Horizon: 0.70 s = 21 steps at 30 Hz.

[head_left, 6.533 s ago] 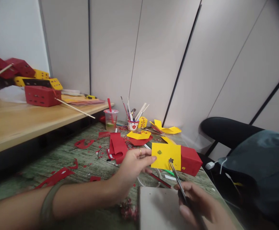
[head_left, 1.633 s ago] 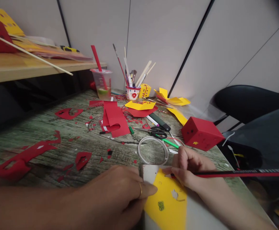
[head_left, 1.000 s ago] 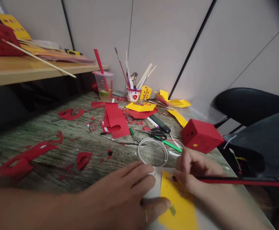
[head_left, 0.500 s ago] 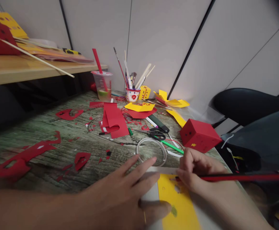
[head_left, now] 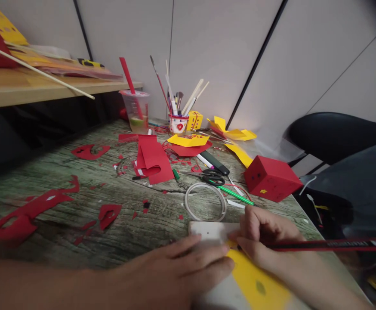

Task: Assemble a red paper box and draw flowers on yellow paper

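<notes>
A yellow paper strip [head_left: 255, 280] with a small green leaf-like mark lies slanted on a pale board [head_left: 214, 228] at the table's near edge. My left hand [head_left: 188, 271] rests flat with fingers spread over the board and the paper's left edge. My right hand [head_left: 265, 234] pinches a red and black pencil [head_left: 333, 245], its shaft pointing out to the right. The pencil's tip is near the top of the yellow paper, partly hidden by my fingers. Just beyond the board sits a white tape ring [head_left: 205, 201].
Black scissors [head_left: 214, 176], a green pen [head_left: 235, 195] and a red box [head_left: 272, 178] lie beyond my hands. Red paper scraps [head_left: 109, 215] spread leftward. A drink cup [head_left: 137, 112] and a brush pot [head_left: 178, 124] stand at the back. A black chair [head_left: 339, 133] is right.
The yellow paper has turned, its lower end swinging right. My left hand has slid over its upper left edge, and more of the board's top shows. The view has shifted slightly.
</notes>
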Available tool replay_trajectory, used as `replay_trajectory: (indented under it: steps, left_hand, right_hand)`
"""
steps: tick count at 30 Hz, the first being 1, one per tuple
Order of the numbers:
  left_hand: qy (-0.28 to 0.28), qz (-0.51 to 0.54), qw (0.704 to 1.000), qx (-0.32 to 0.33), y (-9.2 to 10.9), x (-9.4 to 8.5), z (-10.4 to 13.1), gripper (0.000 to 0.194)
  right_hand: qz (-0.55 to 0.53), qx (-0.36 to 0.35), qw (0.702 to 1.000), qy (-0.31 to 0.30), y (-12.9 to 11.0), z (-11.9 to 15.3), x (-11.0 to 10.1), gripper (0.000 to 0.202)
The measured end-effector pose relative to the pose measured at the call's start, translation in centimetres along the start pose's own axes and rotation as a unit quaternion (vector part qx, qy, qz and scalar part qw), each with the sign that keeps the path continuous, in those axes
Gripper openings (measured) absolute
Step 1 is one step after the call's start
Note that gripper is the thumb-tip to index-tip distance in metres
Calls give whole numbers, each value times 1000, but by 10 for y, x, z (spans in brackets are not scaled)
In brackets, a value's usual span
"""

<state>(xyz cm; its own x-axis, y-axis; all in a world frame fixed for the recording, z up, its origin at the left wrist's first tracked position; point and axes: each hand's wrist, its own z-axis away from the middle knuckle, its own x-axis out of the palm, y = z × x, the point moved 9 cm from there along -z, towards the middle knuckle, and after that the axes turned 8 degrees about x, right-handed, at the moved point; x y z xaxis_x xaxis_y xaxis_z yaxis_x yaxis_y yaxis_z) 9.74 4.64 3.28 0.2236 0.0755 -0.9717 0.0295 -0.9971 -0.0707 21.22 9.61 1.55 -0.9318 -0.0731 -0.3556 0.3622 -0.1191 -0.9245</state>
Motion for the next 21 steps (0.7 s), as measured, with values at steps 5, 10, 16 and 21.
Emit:
replay_trajectory:
  steps: [5, 10, 16, 21]
  left_hand:
    - [18, 22, 999, 35, 9, -4, 2, 32]
    - [37, 15, 999, -25, 2, 2, 3, 30]
    - [52, -13, 998, -15, 6, 4, 1, 32]
    - [57, -41, 997, -39, 2, 7, 1, 28]
  right_hand:
    - [-79, 23, 994, -78, 0, -7, 3, 27]
    - [-101, -2, 995, -10, -12, 2, -11, 26]
    - [4, 25, 999, 22, -7, 21, -5, 26]
    - [75, 1, 996, 42, 0, 22, -4, 26]
